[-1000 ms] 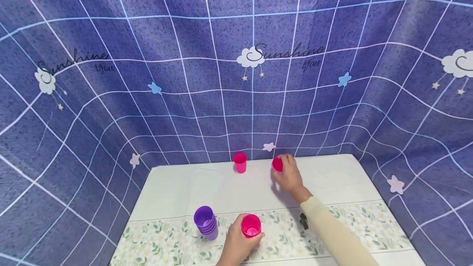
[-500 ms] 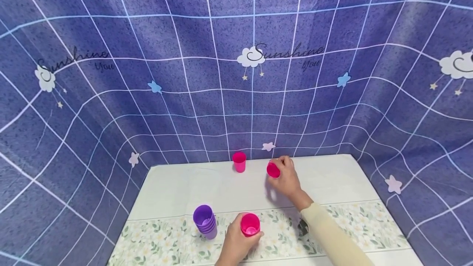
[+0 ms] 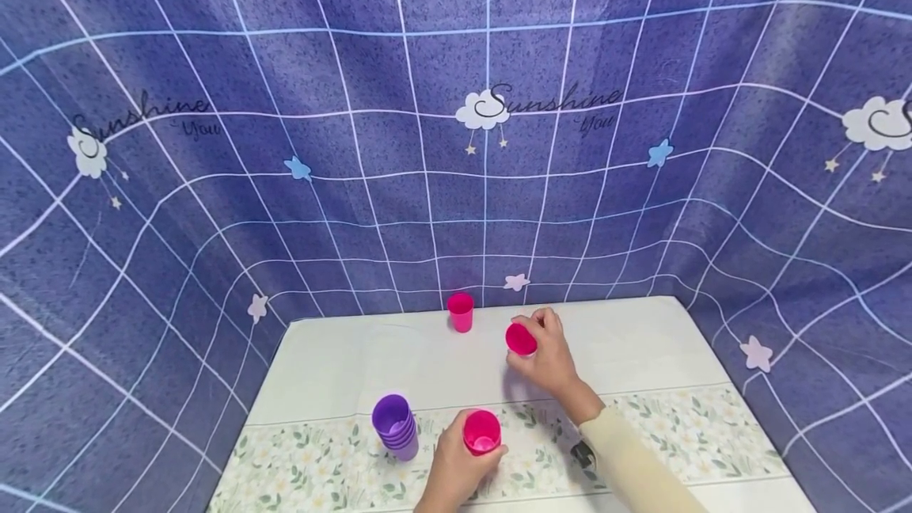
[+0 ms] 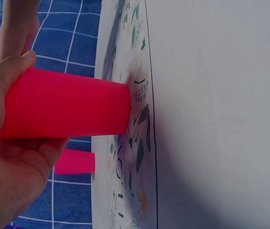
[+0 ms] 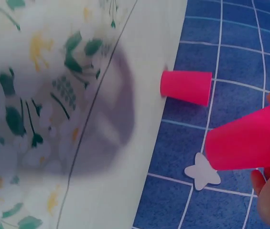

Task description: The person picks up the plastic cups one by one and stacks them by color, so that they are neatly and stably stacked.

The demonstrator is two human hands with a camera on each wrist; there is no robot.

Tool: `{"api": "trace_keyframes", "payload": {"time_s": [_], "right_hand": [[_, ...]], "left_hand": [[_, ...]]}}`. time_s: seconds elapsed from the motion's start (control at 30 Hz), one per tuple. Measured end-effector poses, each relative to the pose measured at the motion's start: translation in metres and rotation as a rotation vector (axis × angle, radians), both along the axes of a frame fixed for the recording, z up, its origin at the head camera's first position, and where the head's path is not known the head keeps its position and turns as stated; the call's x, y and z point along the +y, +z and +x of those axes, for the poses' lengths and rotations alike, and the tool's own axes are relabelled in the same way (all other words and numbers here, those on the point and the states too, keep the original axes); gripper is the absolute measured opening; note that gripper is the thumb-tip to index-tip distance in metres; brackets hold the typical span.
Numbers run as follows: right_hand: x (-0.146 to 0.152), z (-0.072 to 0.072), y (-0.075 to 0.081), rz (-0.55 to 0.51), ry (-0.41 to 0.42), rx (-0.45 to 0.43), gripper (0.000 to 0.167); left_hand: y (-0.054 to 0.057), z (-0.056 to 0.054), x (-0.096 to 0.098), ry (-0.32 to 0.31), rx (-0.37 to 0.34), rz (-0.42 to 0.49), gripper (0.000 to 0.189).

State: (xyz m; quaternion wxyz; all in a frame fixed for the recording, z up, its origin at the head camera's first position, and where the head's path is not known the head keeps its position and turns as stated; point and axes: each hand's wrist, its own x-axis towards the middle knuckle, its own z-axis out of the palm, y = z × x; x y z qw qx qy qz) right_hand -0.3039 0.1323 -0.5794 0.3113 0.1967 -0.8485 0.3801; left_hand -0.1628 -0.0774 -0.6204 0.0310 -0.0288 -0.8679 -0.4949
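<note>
My left hand [image 3: 456, 465] grips a pink plastic cup [image 4: 72, 105] around its upper part, mouth up, over the floral band near the front of the table. Farther back on the right, my right hand [image 3: 549, 355] holds a second pink cup [image 5: 249, 140] by its rim end. That cup is raised off the table, its mouth tipped toward the head camera, with a shadow beneath. A third pink cup [image 3: 461, 313] stands upright near the back edge, touched by neither hand. Left of my left hand is a nested stack of purple cups [image 3: 396, 427], mouths up.
A white table cover [image 3: 342, 370] with a floral strip [image 3: 299, 457] lies under everything. Blue gridded curtain cloth [image 3: 399, 204] with clouds and stars rises behind the table and along both sides. A small dark object [image 3: 583, 454] shows beside the right sleeve.
My right hand has lifted its pink cup from near the back edge and brought it nearer and slightly left. My left hand and its cup, the purple stack and the third pink cup stay put.
</note>
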Motion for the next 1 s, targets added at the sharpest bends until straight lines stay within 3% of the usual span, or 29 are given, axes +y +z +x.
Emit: {"api": "trace_keyframes", "payload": {"time_s": [0.47, 0.7, 1.0], "right_hand": [[-0.005, 0.027, 0.005, -0.102, 0.13, -0.068, 0.051], [-0.008, 0.041, 0.01, -0.217, 0.175, -0.046, 0.047], [-0.019, 0.058, 0.014, -0.229, 0.24, -0.046, 0.046]], "left_hand": [[0.0, -0.001, 0.0, -0.009, -0.008, 0.002, 0.062], [0.0, 0.0, 0.001, -0.006, -0.009, 0.006, 0.061], [-0.002, 0.0, -0.001, -0.004, 0.011, -0.02, 0.065]]}}
